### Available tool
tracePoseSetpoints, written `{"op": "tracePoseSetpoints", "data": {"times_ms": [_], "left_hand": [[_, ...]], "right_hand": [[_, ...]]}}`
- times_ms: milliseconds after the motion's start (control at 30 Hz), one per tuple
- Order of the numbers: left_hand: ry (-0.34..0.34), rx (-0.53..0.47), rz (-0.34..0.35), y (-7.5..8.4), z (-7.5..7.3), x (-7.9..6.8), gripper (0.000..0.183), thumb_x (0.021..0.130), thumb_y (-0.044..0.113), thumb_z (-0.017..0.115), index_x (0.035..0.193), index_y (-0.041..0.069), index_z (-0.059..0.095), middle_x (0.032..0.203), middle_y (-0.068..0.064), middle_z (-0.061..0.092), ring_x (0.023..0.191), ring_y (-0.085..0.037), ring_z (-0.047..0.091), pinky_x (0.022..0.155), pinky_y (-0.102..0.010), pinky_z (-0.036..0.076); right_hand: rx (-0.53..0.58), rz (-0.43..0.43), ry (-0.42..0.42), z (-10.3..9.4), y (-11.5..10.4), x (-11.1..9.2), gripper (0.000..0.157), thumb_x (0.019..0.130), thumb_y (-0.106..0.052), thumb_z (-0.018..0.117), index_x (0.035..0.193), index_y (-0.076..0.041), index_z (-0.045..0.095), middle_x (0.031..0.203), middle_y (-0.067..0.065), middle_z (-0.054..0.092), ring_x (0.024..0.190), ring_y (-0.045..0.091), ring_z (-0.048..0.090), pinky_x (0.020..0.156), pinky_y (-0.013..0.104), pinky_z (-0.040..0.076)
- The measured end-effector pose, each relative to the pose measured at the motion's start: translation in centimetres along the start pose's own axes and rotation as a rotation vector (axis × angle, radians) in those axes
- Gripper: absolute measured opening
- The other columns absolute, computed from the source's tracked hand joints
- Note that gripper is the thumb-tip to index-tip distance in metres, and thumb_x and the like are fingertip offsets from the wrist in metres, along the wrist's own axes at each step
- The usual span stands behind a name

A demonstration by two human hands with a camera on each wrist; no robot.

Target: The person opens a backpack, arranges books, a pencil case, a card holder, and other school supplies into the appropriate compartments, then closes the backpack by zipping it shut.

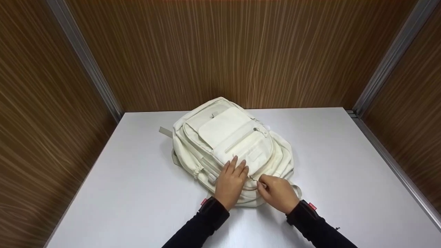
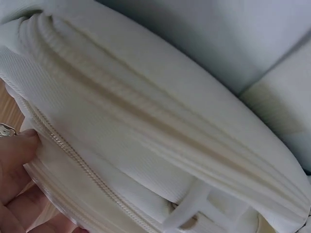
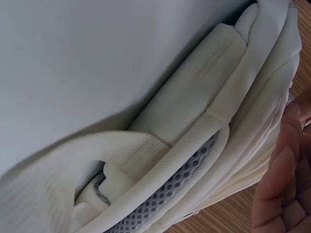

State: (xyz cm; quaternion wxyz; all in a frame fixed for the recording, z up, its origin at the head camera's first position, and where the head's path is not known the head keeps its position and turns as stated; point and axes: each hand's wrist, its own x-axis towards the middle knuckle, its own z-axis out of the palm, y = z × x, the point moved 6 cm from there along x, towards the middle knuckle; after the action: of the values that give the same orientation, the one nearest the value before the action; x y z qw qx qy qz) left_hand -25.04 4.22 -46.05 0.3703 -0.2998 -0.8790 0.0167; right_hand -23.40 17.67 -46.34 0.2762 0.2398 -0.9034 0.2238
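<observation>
A cream-white backpack [image 1: 227, 129] lies on its back on the table, front pockets facing up and tilted. My left hand [image 1: 230, 184] rests on the lower front pocket with its fingers straight. In the left wrist view its thumb [image 2: 19, 150] touches the pocket's edge beside a metal zipper slider [image 2: 7, 130]. My right hand [image 1: 278, 193], fingers curled, pinches the zipper pull [image 1: 254, 179] on that pocket's zipper, just right of the left hand. The right wrist view shows the curled fingers [image 3: 279, 179] at the bag's edge; the pull is hidden there.
Beneath the bag is a white table [image 1: 137, 199]. Wood-grain panels [image 1: 227, 51] stand at the back and both sides. A strap [image 1: 165, 131] sticks out at the bag's left, and a shoulder strap [image 3: 112, 141] loops out near the right hand.
</observation>
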Motion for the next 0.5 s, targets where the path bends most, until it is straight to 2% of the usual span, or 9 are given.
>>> {"op": "tracePoseSetpoints", "data": {"times_ms": [100, 300, 500], "left_hand": [[0.011, -0.015, 0.010, -0.4, -0.1, -0.2, 0.033, 0.084, 0.012, 0.064, 0.115, 0.018, 0.071, 0.128, 0.000, 0.067, 0.127, -0.026, 0.057, 0.106, -0.039, 0.047], [-0.002, -0.043, 0.034, -1.2, -0.3, -0.8, 0.033, 0.082, 0.011, 0.067, 0.114, 0.019, 0.071, 0.128, 0.000, 0.067, 0.128, -0.026, 0.057, 0.107, -0.039, 0.046], [0.021, -0.092, 0.060, -2.1, -0.6, -1.5, 0.030, 0.082, 0.012, 0.069, 0.110, 0.020, 0.072, 0.125, 0.000, 0.068, 0.126, -0.026, 0.058, 0.107, -0.038, 0.046]], "right_hand": [[0.016, 0.031, -0.019, 0.1, 0.5, 0.0, 0.017, 0.082, -0.005, 0.071, 0.074, -0.015, 0.059, 0.063, -0.008, 0.059, 0.056, 0.001, 0.053, 0.051, 0.021, 0.043], [0.074, 0.099, -0.093, 0.4, 1.2, 0.2, 0.010, 0.089, -0.011, 0.068, 0.081, -0.014, 0.063, 0.067, -0.010, 0.059, 0.058, 0.000, 0.048, 0.054, 0.021, 0.043], [0.084, 0.132, -0.125, 0.5, 1.2, 0.4, 0.012, 0.091, -0.015, 0.068, 0.081, -0.016, 0.061, 0.069, -0.009, 0.062, 0.061, 0.001, 0.052, 0.056, 0.023, 0.045]]}}
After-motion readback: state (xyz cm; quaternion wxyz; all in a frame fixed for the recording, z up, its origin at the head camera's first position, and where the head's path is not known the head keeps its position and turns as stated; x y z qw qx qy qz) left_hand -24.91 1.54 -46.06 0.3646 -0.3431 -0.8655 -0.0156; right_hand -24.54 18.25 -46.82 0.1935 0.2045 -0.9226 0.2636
